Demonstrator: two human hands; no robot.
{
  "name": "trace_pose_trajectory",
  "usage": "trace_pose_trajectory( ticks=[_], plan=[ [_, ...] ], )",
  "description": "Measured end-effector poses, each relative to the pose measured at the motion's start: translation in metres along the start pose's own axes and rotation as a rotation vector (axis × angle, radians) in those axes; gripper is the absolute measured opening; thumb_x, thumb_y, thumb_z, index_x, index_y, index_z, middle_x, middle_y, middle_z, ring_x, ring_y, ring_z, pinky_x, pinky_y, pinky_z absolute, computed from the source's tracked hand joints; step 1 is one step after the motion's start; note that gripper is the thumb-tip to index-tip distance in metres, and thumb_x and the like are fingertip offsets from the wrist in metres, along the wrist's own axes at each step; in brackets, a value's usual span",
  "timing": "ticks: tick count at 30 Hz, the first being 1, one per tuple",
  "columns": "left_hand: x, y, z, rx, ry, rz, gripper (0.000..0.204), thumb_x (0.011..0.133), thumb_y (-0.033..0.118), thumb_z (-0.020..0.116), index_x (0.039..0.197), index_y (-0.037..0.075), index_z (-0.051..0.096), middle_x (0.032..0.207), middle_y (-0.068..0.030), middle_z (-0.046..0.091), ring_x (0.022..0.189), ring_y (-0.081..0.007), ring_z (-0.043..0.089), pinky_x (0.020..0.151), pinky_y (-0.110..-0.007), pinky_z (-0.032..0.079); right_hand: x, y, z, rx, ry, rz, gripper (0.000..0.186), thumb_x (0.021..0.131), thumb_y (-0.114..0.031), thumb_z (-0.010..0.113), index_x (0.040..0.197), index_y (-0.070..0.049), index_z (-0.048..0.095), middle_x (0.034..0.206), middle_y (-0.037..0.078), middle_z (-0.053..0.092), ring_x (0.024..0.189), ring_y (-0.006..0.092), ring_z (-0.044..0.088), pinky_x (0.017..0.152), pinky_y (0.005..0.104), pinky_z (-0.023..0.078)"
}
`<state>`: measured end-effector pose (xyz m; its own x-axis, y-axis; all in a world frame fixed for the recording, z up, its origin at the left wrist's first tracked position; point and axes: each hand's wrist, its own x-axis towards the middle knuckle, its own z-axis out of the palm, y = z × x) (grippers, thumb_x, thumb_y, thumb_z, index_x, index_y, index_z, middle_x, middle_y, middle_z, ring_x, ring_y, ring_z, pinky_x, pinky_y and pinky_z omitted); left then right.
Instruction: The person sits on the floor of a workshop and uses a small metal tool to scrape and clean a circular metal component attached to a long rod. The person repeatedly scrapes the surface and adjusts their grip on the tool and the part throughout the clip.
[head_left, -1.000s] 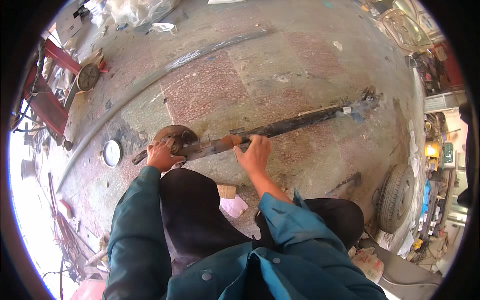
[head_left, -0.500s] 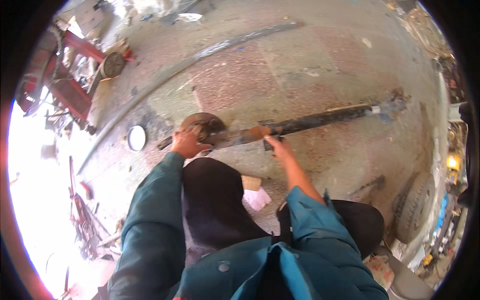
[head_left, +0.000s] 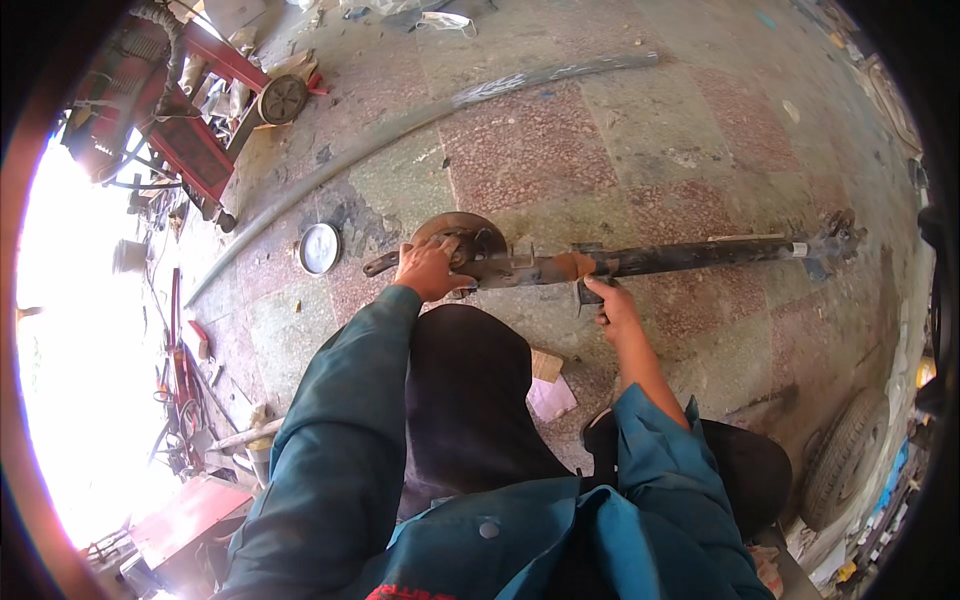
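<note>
Red-and-green tiled floor [head_left: 530, 150], dark metal beam [head_left: 690, 260], long grey pipe [head_left: 350, 155], round dish [head_left: 319, 248], pink paper [head_left: 552, 399]

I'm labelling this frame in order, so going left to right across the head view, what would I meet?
Red panel at upper left → round shallow dish → left hand → pale pink sheet → right hand → tyre at lower right.
</note>
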<state>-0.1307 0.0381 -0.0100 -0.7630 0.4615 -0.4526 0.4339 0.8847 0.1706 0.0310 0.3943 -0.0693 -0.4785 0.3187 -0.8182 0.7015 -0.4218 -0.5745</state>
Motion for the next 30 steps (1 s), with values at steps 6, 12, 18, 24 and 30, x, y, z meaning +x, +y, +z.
trace_pose_trajectory(
  ticks=[6,12,18,24,30],
  plan=[
    [0.001,0.0,-0.001,-0.006,-0.001,-0.002,0.103,0.089,0.072,0.086,0.169,0.016,0.054,0.16,-0.0181,0.066,0.155,-0.0402,0.052,0.122,-0.06,0.036,0.003,0.003,-0.005,0.006,-0.024,-0.005,0.062,0.097,-0.04,0.093,0.146,-0.006,0.073,0.103,0.0,0.064,0.071,0.0137,0.037,0.058,0.0408,0.031],
    [0.003,0.003,-0.008,-0.006,-0.049,-0.009,0.104,0.089,0.072,0.085,0.171,0.017,0.053,0.16,-0.0185,0.066,0.157,-0.0403,0.051,0.123,-0.061,0.036,0.008,0.005,-0.013,0.108,-0.069,-0.003,0.042,0.093,-0.033,0.094,0.124,-0.009,0.079,0.089,-0.003,0.057,0.061,0.0105,0.035,0.051,0.0363,0.026],
    [0.0,-0.003,-0.001,0.015,0.002,0.008,0.102,0.09,0.074,0.084,0.169,0.016,0.055,0.157,-0.0162,0.068,0.154,-0.0384,0.054,0.12,-0.06,0.038,0.004,0.003,-0.011,0.154,-0.072,0.005,0.031,0.091,-0.029,0.094,0.113,-0.014,0.078,0.083,-0.006,0.056,0.057,0.0088,0.036,0.047,0.032,0.026],
    [0.001,-0.009,0.002,-0.011,-0.007,0.018,0.102,0.09,0.072,0.085,0.17,0.018,0.053,0.157,-0.0177,0.068,0.155,-0.0408,0.053,0.121,-0.06,0.037,0.003,0.004,-0.015,0.205,-0.128,-0.033,0.028,0.092,-0.025,0.092,0.114,-0.015,0.077,0.084,-0.005,0.059,0.058,0.0092,0.037,0.048,0.0323,0.027],
    [0.002,-0.01,0.002,-0.028,-0.006,0.042,0.101,0.089,0.07,0.087,0.17,0.02,0.052,0.156,-0.0194,0.068,0.154,-0.0418,0.053,0.122,-0.06,0.037,-0.002,0.013,-0.02,0.237,-0.11,-0.043,0.032,0.096,-0.024,0.089,0.123,-0.014,0.076,0.088,-0.005,0.059,0.06,0.0093,0.037,0.051,0.0348,0.027]
  ],
)
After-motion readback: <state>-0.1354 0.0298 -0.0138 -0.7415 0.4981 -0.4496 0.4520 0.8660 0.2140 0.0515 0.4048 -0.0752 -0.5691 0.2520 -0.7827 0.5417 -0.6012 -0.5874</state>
